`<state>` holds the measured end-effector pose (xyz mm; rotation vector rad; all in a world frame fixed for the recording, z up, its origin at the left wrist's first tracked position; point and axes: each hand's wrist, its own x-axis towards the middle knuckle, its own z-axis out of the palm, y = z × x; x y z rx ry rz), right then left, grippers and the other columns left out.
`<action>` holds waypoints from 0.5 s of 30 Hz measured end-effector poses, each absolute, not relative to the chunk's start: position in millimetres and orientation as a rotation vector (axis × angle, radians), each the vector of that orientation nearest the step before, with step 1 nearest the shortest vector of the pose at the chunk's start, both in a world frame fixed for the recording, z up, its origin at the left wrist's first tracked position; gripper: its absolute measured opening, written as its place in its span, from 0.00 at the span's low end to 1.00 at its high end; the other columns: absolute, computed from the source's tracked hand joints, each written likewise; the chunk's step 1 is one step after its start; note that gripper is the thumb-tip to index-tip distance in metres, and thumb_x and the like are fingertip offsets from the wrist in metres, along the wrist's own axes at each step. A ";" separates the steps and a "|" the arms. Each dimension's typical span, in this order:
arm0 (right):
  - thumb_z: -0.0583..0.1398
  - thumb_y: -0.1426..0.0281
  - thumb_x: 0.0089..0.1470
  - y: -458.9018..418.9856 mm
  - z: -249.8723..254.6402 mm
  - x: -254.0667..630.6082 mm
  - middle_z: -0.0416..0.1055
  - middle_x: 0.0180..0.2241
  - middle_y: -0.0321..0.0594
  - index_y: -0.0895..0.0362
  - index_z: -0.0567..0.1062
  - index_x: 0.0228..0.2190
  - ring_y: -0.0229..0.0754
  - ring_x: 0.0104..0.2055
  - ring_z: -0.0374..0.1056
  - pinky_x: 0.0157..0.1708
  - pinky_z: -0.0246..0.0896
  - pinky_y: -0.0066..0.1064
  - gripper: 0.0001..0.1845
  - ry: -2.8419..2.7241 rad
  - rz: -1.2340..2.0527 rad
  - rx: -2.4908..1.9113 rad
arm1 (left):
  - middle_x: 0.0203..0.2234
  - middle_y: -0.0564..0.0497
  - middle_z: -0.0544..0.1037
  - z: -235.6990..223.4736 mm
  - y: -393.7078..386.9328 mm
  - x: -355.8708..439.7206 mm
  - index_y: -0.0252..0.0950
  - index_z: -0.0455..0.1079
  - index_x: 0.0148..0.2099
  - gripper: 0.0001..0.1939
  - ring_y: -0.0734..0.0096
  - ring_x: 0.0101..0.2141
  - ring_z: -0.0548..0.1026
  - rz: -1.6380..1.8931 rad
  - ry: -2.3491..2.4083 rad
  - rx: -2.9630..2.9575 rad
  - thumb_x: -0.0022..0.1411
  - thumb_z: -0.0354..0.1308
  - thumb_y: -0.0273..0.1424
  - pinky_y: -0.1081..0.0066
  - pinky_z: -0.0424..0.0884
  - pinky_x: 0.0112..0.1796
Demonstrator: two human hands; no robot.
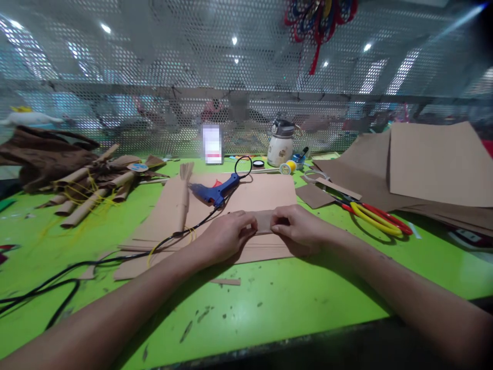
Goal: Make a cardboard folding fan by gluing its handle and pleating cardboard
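Note:
Between my two hands is a small piece of brown paper (pixel 264 222), pinched at both ends. My left hand (pixel 227 234) closes thumb and fingers on its left end, and my right hand (pixel 295 226) does the same on its right. Both hands are over a stack of brown paper sheets (pixel 269 192). Just beyond them, a blue glue gun (pixel 217 192) lies on the stack, its black cord running off to the left. A rolled paper piece with a fringed top (pixel 182 200) lies left of the glue gun.
Scissors with red and yellow handles (pixel 377 218) lie at right, near large brown sheets (pixel 435 164). Paper rolls with yellow string (pixel 88 195) are piled at left. A bottle (pixel 281 144), a yellow spool (pixel 288 167) and a lit phone (pixel 212 145) stand behind, before a perforated metal panel (pixel 173 61).

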<state>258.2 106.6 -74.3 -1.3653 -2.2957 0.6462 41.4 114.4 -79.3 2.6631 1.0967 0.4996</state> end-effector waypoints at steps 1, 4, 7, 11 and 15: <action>0.59 0.78 0.49 106.5 -74.2 258.2 0.71 0.25 0.37 0.58 0.73 0.24 0.38 0.28 0.63 0.28 0.54 0.28 0.06 -2.292 0.634 -1.374 | 0.33 0.50 0.75 -79.6 114.5 41.3 0.38 0.69 0.39 0.07 0.68 0.33 0.71 0.504 1.099 2.667 0.64 0.50 0.31 0.71 0.64 0.33; 0.59 0.79 0.48 105.4 -74.0 258.4 0.71 0.24 0.36 0.58 0.73 0.24 0.37 0.27 0.63 0.27 0.54 0.27 0.06 -2.283 0.610 -1.392 | 0.33 0.50 0.74 -80.9 114.5 40.9 0.38 0.69 0.39 0.06 0.69 0.32 0.70 0.518 1.094 2.680 0.63 0.51 0.31 0.71 0.64 0.33; 0.59 0.78 0.49 103.0 -73.7 259.1 0.71 0.25 0.37 0.58 0.72 0.24 0.37 0.27 0.63 0.27 0.54 0.27 0.05 -2.269 0.617 -1.398 | 0.33 0.50 0.74 -83.1 114.3 39.9 0.37 0.69 0.38 0.06 0.70 0.32 0.70 0.561 1.044 2.677 0.63 0.50 0.29 0.72 0.64 0.34; 0.60 0.77 0.50 100.3 -72.1 258.5 0.69 0.27 0.38 0.58 0.70 0.24 0.38 0.30 0.63 0.29 0.56 0.28 0.05 -2.259 0.602 -1.401 | 0.31 0.51 0.74 -84.1 112.8 39.0 0.37 0.68 0.35 0.06 0.71 0.32 0.69 0.605 1.000 2.652 0.63 0.50 0.28 0.73 0.63 0.33; 0.60 0.78 0.49 99.6 -71.5 256.9 0.68 0.29 0.39 0.58 0.68 0.23 0.39 0.31 0.63 0.31 0.57 0.28 0.07 -2.242 0.617 -1.411 | 0.30 0.52 0.74 -80.8 110.6 40.0 0.36 0.67 0.33 0.05 0.72 0.30 0.69 0.597 0.985 2.650 0.61 0.52 0.26 0.74 0.62 0.32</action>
